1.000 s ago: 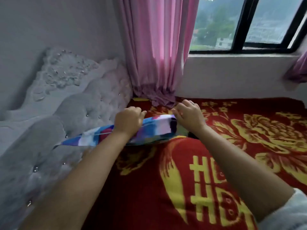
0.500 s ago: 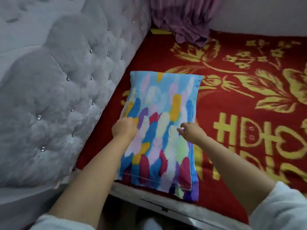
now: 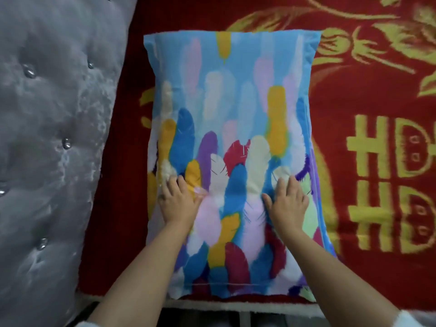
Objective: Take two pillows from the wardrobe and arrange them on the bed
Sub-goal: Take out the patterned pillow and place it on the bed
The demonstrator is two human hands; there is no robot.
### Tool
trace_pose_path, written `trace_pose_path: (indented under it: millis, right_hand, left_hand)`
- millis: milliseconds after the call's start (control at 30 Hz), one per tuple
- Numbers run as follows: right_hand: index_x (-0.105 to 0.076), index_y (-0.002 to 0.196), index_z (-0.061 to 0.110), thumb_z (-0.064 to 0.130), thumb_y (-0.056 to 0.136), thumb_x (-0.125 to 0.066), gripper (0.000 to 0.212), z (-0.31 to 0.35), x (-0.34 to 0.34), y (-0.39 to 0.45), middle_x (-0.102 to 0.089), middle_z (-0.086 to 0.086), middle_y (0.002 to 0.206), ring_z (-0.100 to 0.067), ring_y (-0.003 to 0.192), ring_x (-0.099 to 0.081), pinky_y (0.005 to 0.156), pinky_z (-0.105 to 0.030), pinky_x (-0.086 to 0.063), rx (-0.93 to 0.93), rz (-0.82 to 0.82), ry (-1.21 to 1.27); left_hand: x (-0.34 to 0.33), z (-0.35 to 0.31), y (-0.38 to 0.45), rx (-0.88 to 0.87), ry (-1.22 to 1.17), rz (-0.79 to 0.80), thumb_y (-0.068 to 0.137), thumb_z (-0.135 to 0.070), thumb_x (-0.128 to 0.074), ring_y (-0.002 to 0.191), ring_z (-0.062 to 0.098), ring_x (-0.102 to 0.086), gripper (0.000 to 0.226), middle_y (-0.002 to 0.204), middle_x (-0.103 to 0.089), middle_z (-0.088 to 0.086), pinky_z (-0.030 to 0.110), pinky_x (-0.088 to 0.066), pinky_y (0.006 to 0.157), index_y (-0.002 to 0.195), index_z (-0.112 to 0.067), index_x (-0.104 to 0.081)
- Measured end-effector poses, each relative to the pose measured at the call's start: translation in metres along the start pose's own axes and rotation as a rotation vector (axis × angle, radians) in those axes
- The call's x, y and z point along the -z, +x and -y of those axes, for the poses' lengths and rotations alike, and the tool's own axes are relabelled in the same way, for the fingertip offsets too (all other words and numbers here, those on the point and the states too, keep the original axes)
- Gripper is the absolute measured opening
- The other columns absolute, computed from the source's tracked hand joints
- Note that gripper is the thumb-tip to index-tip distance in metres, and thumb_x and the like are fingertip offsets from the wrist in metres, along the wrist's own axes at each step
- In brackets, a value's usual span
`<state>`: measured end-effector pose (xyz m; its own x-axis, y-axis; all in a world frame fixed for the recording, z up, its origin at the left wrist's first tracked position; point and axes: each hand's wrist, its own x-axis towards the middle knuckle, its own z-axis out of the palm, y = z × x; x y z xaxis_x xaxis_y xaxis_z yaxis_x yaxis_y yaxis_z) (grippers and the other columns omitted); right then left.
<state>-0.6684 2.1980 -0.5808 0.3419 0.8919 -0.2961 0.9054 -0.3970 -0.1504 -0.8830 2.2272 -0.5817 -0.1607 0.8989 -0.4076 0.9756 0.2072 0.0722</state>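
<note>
One pillow (image 3: 236,109) with a light-blue cover printed in many-coloured feathers lies flat on the bed's red and gold blanket (image 3: 368,95), its long side running along the headboard. My left hand (image 3: 178,200) rests palm down on the pillow's left part, fingers spread. My right hand (image 3: 286,200) lies flat on its right part, fingers apart. Neither hand grips the fabric. No second pillow is in view.
A grey tufted headboard (image 3: 54,138) with crystal buttons stands along the left. The bed's near edge (image 3: 236,305) runs just below the pillow, with a dark gap beneath it. The red blanket stretches off to the right.
The pillow has gone from held in the air to lying flat near the headboard. My hands have opened and flattened on it. The view has dropped and come closer.
</note>
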Motion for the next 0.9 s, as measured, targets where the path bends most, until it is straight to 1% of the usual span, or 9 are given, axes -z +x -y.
trace_pose_path:
  millis: [100,233,333,433,500,567,733,833,900]
  right_hand:
    - [-0.054,0.113,-0.009,0.018,0.076,-0.074,0.050,0.000,-0.013,0.014,-0.052,-0.032,0.124,-0.047,0.113,-0.049,0.093,-0.055,-0.040,-0.140,-0.119,0.124]
    - [-0.047,0.119,-0.011,0.020,0.082,-0.068,0.053,0.000,-0.021,0.027,-0.048,-0.033,0.125,-0.045,0.118,-0.042,0.102,-0.052,-0.032,-0.229,-0.191,0.191]
    - [-0.042,0.127,-0.006,0.030,0.081,-0.067,0.063,-0.001,-0.019,0.029,-0.044,-0.028,0.132,-0.043,0.121,-0.039,0.099,-0.051,-0.031,-0.351,-0.219,0.195]
    - [-0.046,0.122,-0.002,0.038,0.082,-0.064,0.060,-0.001,-0.018,0.026,-0.042,-0.024,0.136,-0.040,0.124,-0.037,0.099,-0.051,-0.030,-0.371,-0.190,0.103]
    - [-0.048,0.117,-0.002,0.041,0.083,-0.061,0.056,-0.001,-0.019,0.028,-0.042,-0.025,0.135,-0.039,0.127,-0.035,0.103,-0.053,-0.027,-0.347,-0.160,0.028]
    - [-0.048,0.115,-0.003,0.043,0.083,-0.060,0.058,-0.001,-0.016,0.031,-0.044,-0.027,0.132,-0.040,0.124,-0.037,0.099,-0.053,-0.031,-0.347,-0.142,0.026]
    - [-0.059,0.099,-0.007,0.031,0.093,-0.050,0.040,-0.004,-0.011,0.044,-0.062,-0.032,0.101,-0.044,0.096,-0.056,0.077,-0.046,-0.046,-0.200,-0.063,-0.055]
    - [-0.064,0.099,0.001,0.018,0.097,-0.040,0.029,-0.007,-0.009,0.046,-0.066,-0.028,0.093,-0.043,0.086,-0.061,0.069,-0.042,-0.049,-0.076,-0.041,-0.084]
    - [-0.062,0.093,-0.006,0.015,0.098,-0.040,0.031,-0.007,-0.001,0.042,-0.066,-0.031,0.091,-0.045,0.084,-0.062,0.068,-0.043,-0.049,-0.064,-0.065,-0.052]
  left_hand:
    - [-0.010,0.001,0.012,-0.037,0.006,-0.118,0.050,-0.033,-0.091,0.074,0.043,-0.066,0.056,0.080,-0.067,0.030,0.043,-0.056,0.058,0.075,0.008,-0.062]
    - [-0.018,0.001,0.017,-0.026,-0.082,-0.201,0.053,-0.021,-0.090,0.070,0.043,-0.064,0.045,0.070,-0.063,0.031,0.047,-0.054,0.060,0.067,0.007,-0.058]
    - [-0.024,0.003,0.016,0.068,-0.232,-0.188,0.070,-0.025,-0.080,0.094,0.046,-0.057,0.044,0.096,-0.061,0.035,0.051,-0.047,0.078,0.088,0.010,-0.061]
    - [-0.027,0.006,0.014,0.221,-0.350,-0.201,0.075,-0.033,-0.076,0.116,0.044,-0.045,0.071,0.128,-0.047,0.033,0.048,-0.037,0.096,0.123,0.011,-0.047]
    - [-0.027,0.005,0.016,0.304,-0.354,-0.177,0.076,-0.040,-0.073,0.123,0.041,-0.040,0.086,0.136,-0.040,0.030,0.046,-0.033,0.100,0.135,0.009,-0.033]
    - [-0.024,0.003,0.018,0.334,-0.344,-0.157,0.077,-0.041,-0.071,0.120,0.040,-0.041,0.083,0.132,-0.042,0.030,0.045,-0.035,0.099,0.133,0.007,-0.035]
    - [-0.018,0.001,0.021,0.131,-0.217,-0.199,0.079,-0.024,-0.072,0.101,0.039,-0.057,0.039,0.101,-0.062,0.030,0.046,-0.048,0.078,0.095,0.009,-0.058]
    - [-0.011,0.002,0.022,-0.137,-0.059,-0.310,0.054,-0.002,-0.089,0.053,0.032,-0.068,0.028,0.056,-0.067,0.024,0.031,-0.054,0.048,0.056,0.005,-0.062]
    - [-0.003,0.004,0.021,-0.206,-0.063,-0.350,0.045,0.005,-0.092,0.039,0.029,-0.063,0.032,0.044,-0.063,0.020,0.026,-0.051,0.038,0.047,0.003,-0.059]
